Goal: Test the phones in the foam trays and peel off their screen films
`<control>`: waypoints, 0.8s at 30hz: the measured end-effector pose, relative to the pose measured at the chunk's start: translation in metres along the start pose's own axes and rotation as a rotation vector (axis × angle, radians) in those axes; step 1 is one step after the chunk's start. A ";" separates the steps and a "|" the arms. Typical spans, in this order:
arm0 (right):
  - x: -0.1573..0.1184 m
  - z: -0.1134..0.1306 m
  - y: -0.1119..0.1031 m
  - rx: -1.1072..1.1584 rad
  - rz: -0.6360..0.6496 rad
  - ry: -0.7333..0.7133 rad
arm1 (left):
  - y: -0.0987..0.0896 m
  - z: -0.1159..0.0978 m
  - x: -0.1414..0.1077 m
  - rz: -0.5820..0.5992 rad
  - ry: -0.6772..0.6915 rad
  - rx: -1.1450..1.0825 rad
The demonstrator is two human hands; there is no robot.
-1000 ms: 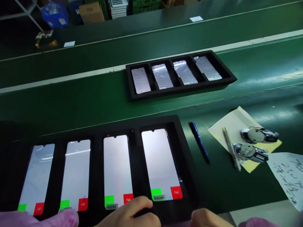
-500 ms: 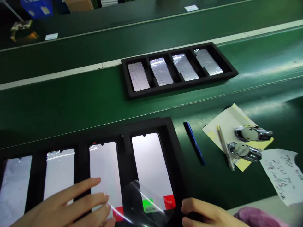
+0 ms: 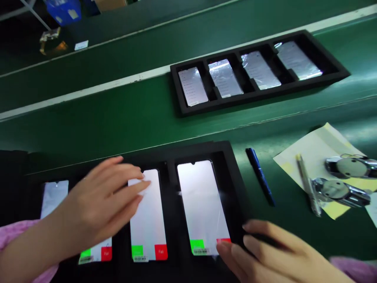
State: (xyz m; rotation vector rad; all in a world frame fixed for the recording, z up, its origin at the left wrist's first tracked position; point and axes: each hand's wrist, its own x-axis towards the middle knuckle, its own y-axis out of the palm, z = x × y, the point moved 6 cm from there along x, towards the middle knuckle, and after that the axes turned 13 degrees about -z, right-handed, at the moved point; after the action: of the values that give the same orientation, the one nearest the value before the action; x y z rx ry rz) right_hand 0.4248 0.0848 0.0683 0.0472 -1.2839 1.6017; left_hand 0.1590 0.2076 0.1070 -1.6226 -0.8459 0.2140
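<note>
My left hand point(image 3: 106, 196) reaches over a phone point(image 3: 149, 220) in the black foam tray point(image 3: 238, 188), fingers stretched out near its upper screen, with nothing visible in them. The screen is white with green and red blocks at its foot. My right hand point(image 3: 273, 251) has its fingers apart at the tray's right edge. One of its digits covers part of the red block on the rightmost phone point(image 3: 203, 204). Glare marks that phone's edges; whether clear film lies there I cannot tell. Farther left, my left forearm hides part of another phone point(image 3: 97, 251).
A second black tray point(image 3: 188, 112) with several lit phones sits farther back on the green surface. To the right lie a blue pen point(image 3: 260, 177), a pale pen point(image 3: 308, 184), yellowish paper point(image 3: 300, 145) and two shiny metal-and-white devices point(image 3: 338, 188). A blue bin point(image 3: 63, 11) stands at the back left.
My left hand has moved up and right across the phones, and my right hand has spread its fingers onto the rightmost phone's corner. The loose clear film over that phone no longer shows plainly.
</note>
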 end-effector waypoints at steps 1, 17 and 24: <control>0.013 -0.009 0.001 0.035 -0.019 0.048 | -0.001 0.008 -0.001 -0.010 -0.046 0.082; 0.077 -0.104 0.008 0.137 -0.723 0.543 | -0.001 0.031 -0.010 -0.105 -0.153 0.241; 0.075 -0.099 0.011 0.115 -0.751 0.482 | -0.017 0.002 -0.026 -0.161 -0.201 -0.004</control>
State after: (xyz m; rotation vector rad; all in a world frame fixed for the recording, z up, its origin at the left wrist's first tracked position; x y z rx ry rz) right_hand 0.4344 0.2093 0.0622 0.1805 -0.6715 0.9491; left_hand 0.1330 0.1930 0.1137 -1.5450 -1.1265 0.2651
